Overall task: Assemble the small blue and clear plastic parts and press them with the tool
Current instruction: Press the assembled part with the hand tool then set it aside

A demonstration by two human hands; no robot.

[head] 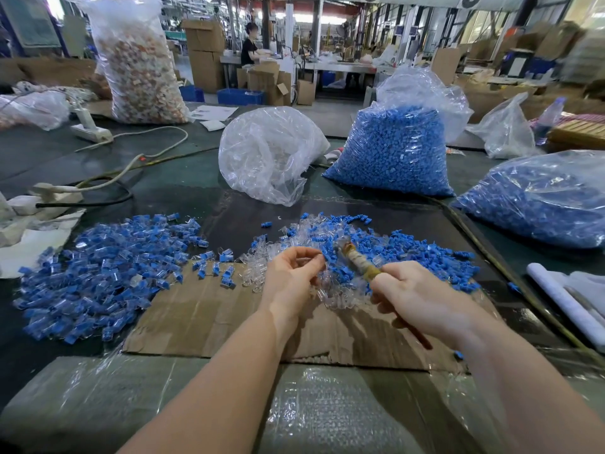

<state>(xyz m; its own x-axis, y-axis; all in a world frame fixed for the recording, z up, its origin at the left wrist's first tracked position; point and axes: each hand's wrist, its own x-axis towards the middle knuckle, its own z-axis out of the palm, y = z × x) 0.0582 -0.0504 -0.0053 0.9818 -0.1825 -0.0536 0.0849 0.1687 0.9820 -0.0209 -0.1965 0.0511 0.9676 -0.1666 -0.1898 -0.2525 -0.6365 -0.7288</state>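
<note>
Right hand [422,299] gripping tool [360,262]

glossy plastic bags [393,152]; matt cardboard sheet [203,316].

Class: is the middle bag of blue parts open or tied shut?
Open. The blue-parts bag has loose plastic flaring upward at its top, with no knot visible.

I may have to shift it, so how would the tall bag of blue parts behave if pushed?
The bag of blue parts is packed full, so it is probably heavy and would drag rather than slide. Its broad settled base suggests it won't tip easily. The thin clear film looks floppy, so a push would likely dent it first.
</note>
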